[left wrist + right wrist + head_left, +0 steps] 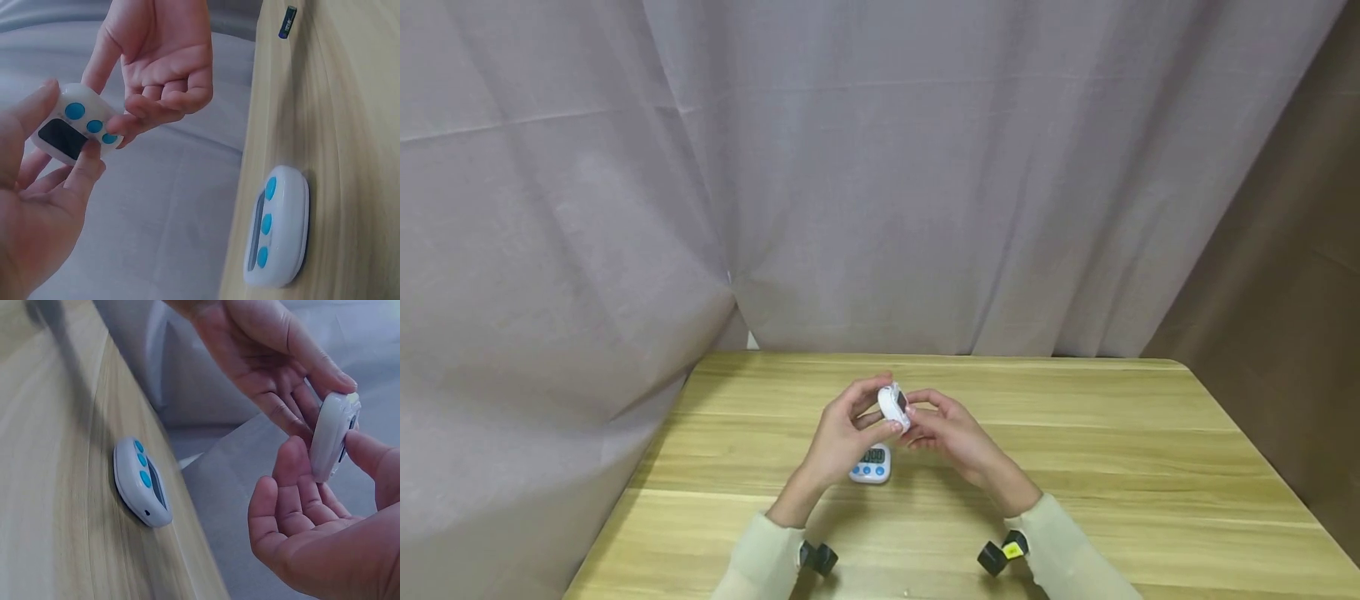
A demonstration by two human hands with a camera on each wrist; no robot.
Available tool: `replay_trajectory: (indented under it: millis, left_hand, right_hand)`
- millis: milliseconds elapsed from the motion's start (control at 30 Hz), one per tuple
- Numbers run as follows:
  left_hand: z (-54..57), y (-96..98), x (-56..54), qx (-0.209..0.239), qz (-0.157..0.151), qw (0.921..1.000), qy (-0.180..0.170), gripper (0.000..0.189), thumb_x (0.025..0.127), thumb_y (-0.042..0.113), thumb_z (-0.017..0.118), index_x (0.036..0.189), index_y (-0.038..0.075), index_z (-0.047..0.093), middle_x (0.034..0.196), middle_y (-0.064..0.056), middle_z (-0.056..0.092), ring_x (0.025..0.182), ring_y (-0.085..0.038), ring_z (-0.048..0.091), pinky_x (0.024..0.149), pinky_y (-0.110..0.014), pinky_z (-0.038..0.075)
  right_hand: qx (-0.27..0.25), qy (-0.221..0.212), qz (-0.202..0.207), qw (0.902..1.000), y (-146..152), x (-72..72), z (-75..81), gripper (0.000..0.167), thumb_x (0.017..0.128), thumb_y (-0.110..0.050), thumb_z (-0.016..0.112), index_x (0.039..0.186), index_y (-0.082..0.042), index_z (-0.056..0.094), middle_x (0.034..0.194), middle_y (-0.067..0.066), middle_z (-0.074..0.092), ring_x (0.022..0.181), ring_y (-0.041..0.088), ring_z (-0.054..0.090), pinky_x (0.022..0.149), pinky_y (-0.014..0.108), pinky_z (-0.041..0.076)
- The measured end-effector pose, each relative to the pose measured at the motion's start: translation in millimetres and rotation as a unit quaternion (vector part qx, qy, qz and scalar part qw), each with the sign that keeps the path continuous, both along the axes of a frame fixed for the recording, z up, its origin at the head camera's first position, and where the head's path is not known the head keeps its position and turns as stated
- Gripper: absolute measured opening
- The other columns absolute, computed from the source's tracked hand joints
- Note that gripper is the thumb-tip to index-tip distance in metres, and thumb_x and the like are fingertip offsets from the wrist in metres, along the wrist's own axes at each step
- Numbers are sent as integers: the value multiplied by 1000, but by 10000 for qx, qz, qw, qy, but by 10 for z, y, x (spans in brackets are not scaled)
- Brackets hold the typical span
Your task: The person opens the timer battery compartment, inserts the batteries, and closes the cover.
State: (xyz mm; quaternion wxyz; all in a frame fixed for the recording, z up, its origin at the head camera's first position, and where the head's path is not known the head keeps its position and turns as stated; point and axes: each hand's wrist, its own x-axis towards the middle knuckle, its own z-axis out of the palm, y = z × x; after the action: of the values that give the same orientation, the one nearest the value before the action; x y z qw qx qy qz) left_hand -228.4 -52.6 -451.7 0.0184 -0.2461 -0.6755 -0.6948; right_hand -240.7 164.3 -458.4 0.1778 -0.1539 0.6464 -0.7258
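Observation:
A white digital timer [80, 128] with blue round buttons and a dark, blank screen is held up above the table. My left hand [842, 429] grips it by its edges between thumb and fingers. From the other side, my right hand [955, 437] pinches it; in the right wrist view the right thumb lies on one face and a fingertip meets its edge. A second white timer [871, 465] with blue buttons lies on the table below the left hand, digits showing on its screen, partly covered by that hand in the head view.
The wood-patterned table [1112, 467] stretches out on both sides of the hands. In the left wrist view a small dark battery [287, 22] lies on it. A grey curtain [880, 183] hangs behind the table's far edge.

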Motion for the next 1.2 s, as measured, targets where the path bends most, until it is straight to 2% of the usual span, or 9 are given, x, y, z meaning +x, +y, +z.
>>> replay_trajectory:
  millis: [133,267,500,633,833,967,1200]
  left_hand:
    - [36,19,6,61,29,9998,-175,64,91,-7,77,150,0,55,156,-18,56,142,-37,55,104,-31,56]
    - [32,25,17,161,-28,9994,-292,65,92,-9,75,152,-1,53,151,-24,58,135,-42,61,100,-33,59]
    - [-8,12,-6,35,115,9998,-156,64,93,-7,73,153,-2,51,142,-27,64,125,-42,68,96,-31,61]
    - [-30,45,-18,24,154,9998,-122,63,92,-6,73,152,-2,53,135,-26,69,114,-35,73,93,-28,62]
    - [-22,85,-16,81,375,9990,-211,60,91,-6,74,148,-2,57,123,-26,74,96,-16,73,85,-24,62]
    - [33,119,-34,141,503,9985,-161,56,90,-7,73,145,-1,60,118,-26,76,89,-13,73,81,-25,63]
    - [98,199,-79,-84,649,9978,-123,48,91,-5,75,138,1,66,109,-24,77,78,-12,73,72,-27,64]
  right_hand:
    - [-338,-246,6,9991,5,-12,13,27,109,-16,58,133,-8,50,91,-2,74,83,12,71,82,30,60]
    - [-527,-391,-56,9978,7,-20,19,25,108,-13,59,131,-11,51,88,-2,72,79,11,69,80,27,59]
    - [-688,-182,-242,9972,-27,-16,39,26,106,-8,59,130,-9,50,93,-1,74,81,11,70,85,29,60]
    - [-500,-21,-441,9978,-5,1,42,27,106,-8,60,130,-3,49,93,0,77,78,12,71,85,30,63]
    - [-44,199,-591,9980,26,11,70,33,107,-14,62,130,2,47,84,0,76,68,10,66,71,25,60]
    - [-119,315,-772,9964,10,12,102,31,106,-14,63,127,2,47,81,0,73,66,10,64,66,23,57]
    - [-273,367,-1130,9925,28,51,103,26,105,-9,63,123,2,47,79,0,73,66,10,63,66,22,56]
